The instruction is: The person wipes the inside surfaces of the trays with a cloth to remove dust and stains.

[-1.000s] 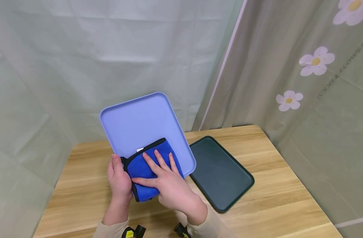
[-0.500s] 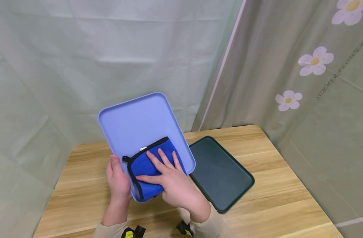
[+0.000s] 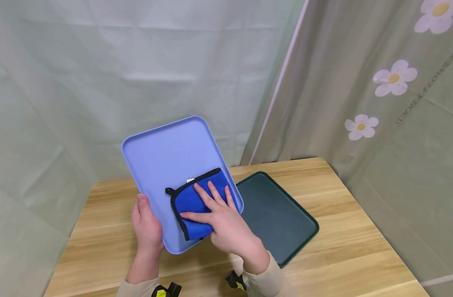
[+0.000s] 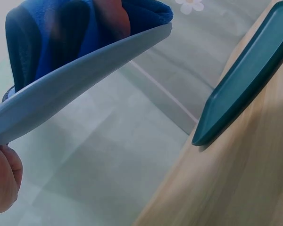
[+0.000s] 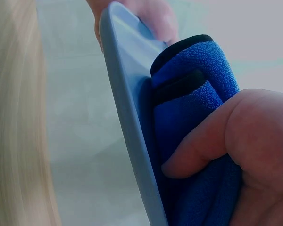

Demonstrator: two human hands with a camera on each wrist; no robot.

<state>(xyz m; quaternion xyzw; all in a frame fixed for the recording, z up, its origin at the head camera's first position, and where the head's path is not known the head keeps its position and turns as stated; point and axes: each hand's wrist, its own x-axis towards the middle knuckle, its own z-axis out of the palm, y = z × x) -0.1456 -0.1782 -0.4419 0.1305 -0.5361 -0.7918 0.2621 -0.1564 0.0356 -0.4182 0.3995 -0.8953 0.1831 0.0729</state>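
Observation:
My left hand (image 3: 148, 227) grips a light blue rectangular tray (image 3: 167, 156) by its left edge, thumb over the rim, holding it tilted up above the table. On the tray's lower right part lies a folded blue cloth (image 3: 183, 202) with black edging, a small hanging loop and a white tag. My right hand (image 3: 230, 227) presses flat on this cloth with its fingers straight and spread. From the right wrist view, the cloth (image 5: 217, 61) shows as several thick fuzzy layers against the tray (image 5: 125, 108), with the thumb (image 5: 193, 155) against them.
A dark green tray (image 3: 278, 218) lies flat on the wooden table (image 3: 345, 231), to the right of the blue tray and partly behind it. Pale curtains (image 3: 137, 62) hang around the table, with printed flowers (image 3: 393, 78) on the right one.
My right hand has slid the cloth rightward and slightly up across the blue tray, baring the tray's lower left corner. The left hand and the tray stay nearly in place.

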